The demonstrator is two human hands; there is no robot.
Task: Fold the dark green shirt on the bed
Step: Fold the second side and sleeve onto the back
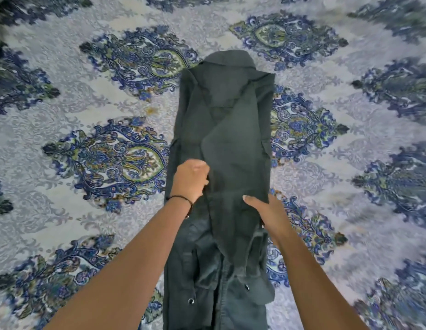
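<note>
Dark green woven shirt (233,129) lies lengthwise mid-bed on the blue-and-white paisley bedspread (88,96), collar at the far end, hem toward the person. Both sides are already turned in, making 1 long narrow strip; sleeves lie crossed on top.

Left hand (190,181), thin black cord bracelet (183,201) at the wrist, is curled and pinches cloth at the strip's left edge. Right hand (269,213) holds the right edge: thumb on top, fingers hidden beneath. Hands are apart, 1 per edge, about level.

Step in hand looks like lifting the lower part to fold it up toward the collar. To do it well: catch all layers in each pinch, keep both edges parallel, tuck the loose cuff and the metal snaps (191,300) inside, then smooth.
</note>
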